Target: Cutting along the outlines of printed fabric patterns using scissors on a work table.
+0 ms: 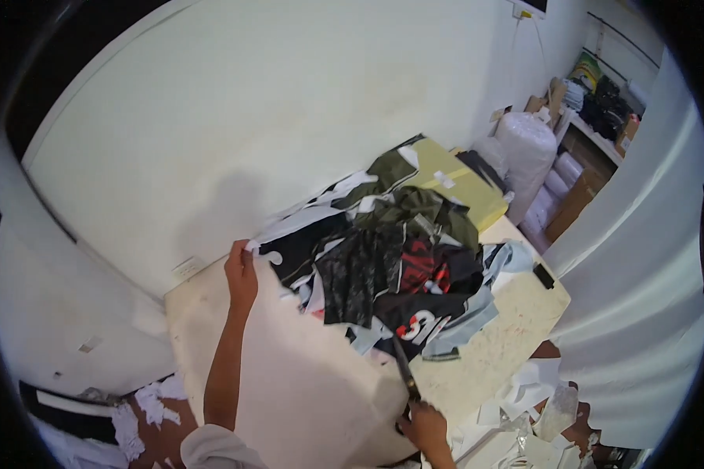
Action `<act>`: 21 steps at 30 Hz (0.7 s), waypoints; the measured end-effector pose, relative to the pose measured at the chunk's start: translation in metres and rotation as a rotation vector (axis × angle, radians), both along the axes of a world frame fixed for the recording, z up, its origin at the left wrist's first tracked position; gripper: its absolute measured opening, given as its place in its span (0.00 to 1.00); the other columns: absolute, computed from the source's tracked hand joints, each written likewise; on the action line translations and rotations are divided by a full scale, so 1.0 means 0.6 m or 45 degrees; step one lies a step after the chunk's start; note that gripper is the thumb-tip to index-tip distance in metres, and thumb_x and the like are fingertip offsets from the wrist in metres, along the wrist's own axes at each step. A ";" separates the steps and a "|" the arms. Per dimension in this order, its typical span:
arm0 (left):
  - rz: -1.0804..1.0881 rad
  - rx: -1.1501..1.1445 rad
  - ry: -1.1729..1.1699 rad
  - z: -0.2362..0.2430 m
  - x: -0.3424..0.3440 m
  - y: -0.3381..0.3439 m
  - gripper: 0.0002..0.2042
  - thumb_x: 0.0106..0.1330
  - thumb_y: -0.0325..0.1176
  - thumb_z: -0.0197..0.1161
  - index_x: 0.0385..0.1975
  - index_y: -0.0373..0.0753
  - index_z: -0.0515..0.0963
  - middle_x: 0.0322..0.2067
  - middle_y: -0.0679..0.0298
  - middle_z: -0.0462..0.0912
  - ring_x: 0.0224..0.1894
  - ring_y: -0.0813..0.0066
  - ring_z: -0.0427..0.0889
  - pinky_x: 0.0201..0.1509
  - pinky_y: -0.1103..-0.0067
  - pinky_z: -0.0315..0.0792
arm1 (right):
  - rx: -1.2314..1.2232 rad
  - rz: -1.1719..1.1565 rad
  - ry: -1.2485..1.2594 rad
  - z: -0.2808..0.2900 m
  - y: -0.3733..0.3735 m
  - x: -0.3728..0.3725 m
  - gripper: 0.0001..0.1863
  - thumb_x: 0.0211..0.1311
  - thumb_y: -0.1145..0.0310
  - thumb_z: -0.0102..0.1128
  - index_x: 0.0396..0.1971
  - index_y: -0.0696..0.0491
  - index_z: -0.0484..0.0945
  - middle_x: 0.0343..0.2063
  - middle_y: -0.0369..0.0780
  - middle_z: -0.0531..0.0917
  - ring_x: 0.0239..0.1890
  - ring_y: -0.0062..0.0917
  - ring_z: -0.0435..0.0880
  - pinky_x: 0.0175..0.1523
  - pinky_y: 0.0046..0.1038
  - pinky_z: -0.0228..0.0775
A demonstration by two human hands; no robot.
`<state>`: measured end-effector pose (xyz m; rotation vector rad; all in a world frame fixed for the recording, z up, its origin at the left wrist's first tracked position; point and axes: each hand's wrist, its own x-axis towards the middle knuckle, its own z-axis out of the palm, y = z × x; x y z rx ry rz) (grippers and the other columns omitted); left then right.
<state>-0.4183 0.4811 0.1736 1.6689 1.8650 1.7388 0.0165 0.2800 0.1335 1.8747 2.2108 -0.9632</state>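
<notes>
My left hand (241, 272) pinches a white strip (252, 248) at the left end of a jumbled heap of fabric on the white table (289, 375). The heap has olive cloth (454, 217), black camouflage cloth (348, 277), light blue pieces (469, 320) and a black piece with a white-and-red printed figure (383, 305). My right hand (424, 430), near the table's front edge, grips large dark-handled scissors (408, 371) whose blades point up toward the lower part of the heap.
A yellow block (485, 199) lies at the back against the wall, and a small black object (544, 276) at the right edge. Bagged bundles (524, 156) and shelves (602, 141) stand behind, beside a white curtain (633, 328). Scraps (547, 406) litter the floor.
</notes>
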 end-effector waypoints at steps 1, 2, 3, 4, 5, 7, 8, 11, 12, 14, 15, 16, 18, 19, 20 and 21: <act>0.021 -0.011 -0.016 0.046 0.019 -0.057 0.08 0.69 0.19 0.51 0.44 0.34 0.74 0.32 0.68 0.72 0.36 0.82 0.68 0.41 0.85 0.64 | 0.153 0.044 0.164 0.010 0.010 -0.009 0.28 0.53 0.57 0.68 0.53 0.55 0.77 0.40 0.48 0.83 0.43 0.44 0.83 0.46 0.42 0.76; 0.040 -0.020 -0.042 0.085 0.049 -0.107 0.08 0.68 0.18 0.50 0.44 0.34 0.74 0.33 0.69 0.72 0.36 0.82 0.68 0.42 0.85 0.64 | 0.305 0.083 0.320 0.016 0.024 -0.017 0.28 0.54 0.55 0.69 0.53 0.53 0.78 0.40 0.47 0.83 0.42 0.43 0.84 0.44 0.41 0.77; -0.021 0.014 -0.163 0.122 0.071 -0.171 0.09 0.66 0.17 0.50 0.43 0.34 0.74 0.34 0.69 0.70 0.37 0.82 0.67 0.44 0.86 0.63 | 0.363 0.215 0.362 0.051 0.045 -0.040 0.30 0.56 0.55 0.69 0.58 0.52 0.75 0.43 0.47 0.83 0.44 0.43 0.84 0.45 0.38 0.77; 0.012 0.048 -0.081 0.153 0.092 -0.232 0.09 0.65 0.17 0.51 0.42 0.34 0.74 0.34 0.69 0.70 0.38 0.82 0.67 0.45 0.85 0.63 | 0.590 0.243 0.604 0.057 0.059 -0.070 0.34 0.55 0.58 0.71 0.61 0.51 0.72 0.47 0.47 0.81 0.46 0.42 0.83 0.47 0.36 0.77; 0.045 0.082 0.000 0.176 0.109 -0.295 0.10 0.64 0.16 0.51 0.42 0.34 0.74 0.35 0.68 0.71 0.39 0.81 0.68 0.46 0.84 0.64 | 0.747 0.250 0.807 0.078 0.070 -0.104 0.38 0.52 0.62 0.73 0.64 0.50 0.69 0.53 0.47 0.79 0.53 0.43 0.80 0.54 0.36 0.75; 0.169 0.139 0.032 0.206 0.146 -0.422 0.08 0.66 0.18 0.51 0.40 0.34 0.74 0.36 0.65 0.73 0.40 0.77 0.71 0.47 0.81 0.67 | 0.983 0.208 1.071 0.103 0.082 -0.176 0.41 0.50 0.62 0.75 0.66 0.51 0.68 0.62 0.48 0.72 0.64 0.46 0.72 0.63 0.42 0.67; 0.237 0.189 0.080 0.222 0.169 -0.485 0.05 0.68 0.20 0.51 0.39 0.34 0.74 0.37 0.63 0.76 0.38 0.76 0.72 0.45 0.81 0.68 | 1.026 0.285 1.123 0.112 0.087 -0.208 0.43 0.47 0.65 0.75 0.66 0.50 0.67 0.65 0.48 0.69 0.67 0.47 0.67 0.66 0.46 0.62; -0.117 0.260 -0.228 0.177 0.178 -0.698 0.14 0.71 0.38 0.60 0.45 0.33 0.70 0.39 0.61 0.78 0.33 0.74 0.76 0.38 0.74 0.74 | 0.979 0.748 1.046 0.104 0.078 -0.274 0.44 0.38 0.74 0.72 0.65 0.48 0.70 0.69 0.46 0.61 0.73 0.48 0.56 0.71 0.53 0.52; -0.730 0.186 -0.382 0.216 0.184 -0.735 0.20 0.71 0.42 0.61 0.50 0.32 0.69 0.39 0.62 0.78 0.34 0.74 0.77 0.40 0.74 0.76 | 0.986 0.973 1.049 0.076 0.069 -0.282 0.41 0.33 0.77 0.69 0.59 0.47 0.75 0.62 0.44 0.72 0.66 0.45 0.68 0.67 0.46 0.62; 0.620 -0.116 -0.582 0.162 0.172 -0.880 0.25 0.72 0.47 0.59 0.57 0.33 0.66 0.41 0.61 0.78 0.40 0.72 0.81 0.44 0.73 0.77 | 0.521 1.096 0.964 0.021 0.024 -0.274 0.34 0.35 0.75 0.69 0.52 0.48 0.77 0.48 0.41 0.81 0.52 0.40 0.80 0.55 0.40 0.74; 0.877 -0.098 -0.409 0.174 0.160 -0.899 0.23 0.74 0.47 0.55 0.57 0.34 0.69 0.40 0.63 0.77 0.41 0.74 0.80 0.45 0.76 0.77 | 0.530 1.141 0.968 0.008 -0.017 -0.274 0.30 0.38 0.73 0.69 0.49 0.48 0.78 0.44 0.40 0.82 0.47 0.38 0.82 0.48 0.39 0.75; 1.082 0.105 -0.465 0.190 0.144 -0.938 0.22 0.75 0.46 0.53 0.58 0.34 0.69 0.41 0.63 0.77 0.42 0.74 0.80 0.45 0.77 0.76 | 0.562 1.204 1.010 0.022 -0.057 -0.271 0.25 0.40 0.71 0.69 0.45 0.49 0.79 0.40 0.39 0.83 0.41 0.37 0.83 0.42 0.38 0.77; 1.305 0.190 -0.312 0.195 0.046 -1.016 0.20 0.76 0.41 0.52 0.59 0.33 0.70 0.46 0.61 0.77 0.44 0.73 0.79 0.49 0.78 0.74 | 0.541 1.253 0.981 0.051 -0.105 -0.265 0.20 0.44 0.70 0.68 0.42 0.50 0.79 0.39 0.40 0.83 0.40 0.37 0.84 0.39 0.37 0.76; 1.344 0.106 -0.068 0.202 -0.019 -1.050 0.20 0.76 0.39 0.52 0.61 0.32 0.70 0.49 0.60 0.77 0.46 0.73 0.78 0.52 0.79 0.73 | 0.531 1.284 0.951 0.069 -0.123 -0.260 0.16 0.48 0.68 0.68 0.39 0.51 0.79 0.37 0.41 0.83 0.39 0.37 0.84 0.37 0.37 0.76; 1.246 0.185 -0.210 0.207 -0.083 -1.069 0.20 0.76 0.38 0.52 0.61 0.32 0.70 0.51 0.60 0.77 0.49 0.73 0.78 0.54 0.78 0.72 | 0.536 1.309 0.952 0.087 -0.130 -0.261 0.16 0.48 0.68 0.68 0.39 0.51 0.79 0.37 0.41 0.83 0.39 0.37 0.84 0.37 0.37 0.76; 1.145 0.267 -0.336 0.224 -0.143 -1.070 0.20 0.76 0.37 0.53 0.61 0.31 0.70 0.53 0.59 0.78 0.52 0.73 0.77 0.57 0.76 0.72 | 0.527 1.248 1.081 0.106 -0.131 -0.269 0.12 0.51 0.67 0.68 0.36 0.52 0.79 0.33 0.41 0.83 0.36 0.37 0.84 0.35 0.37 0.75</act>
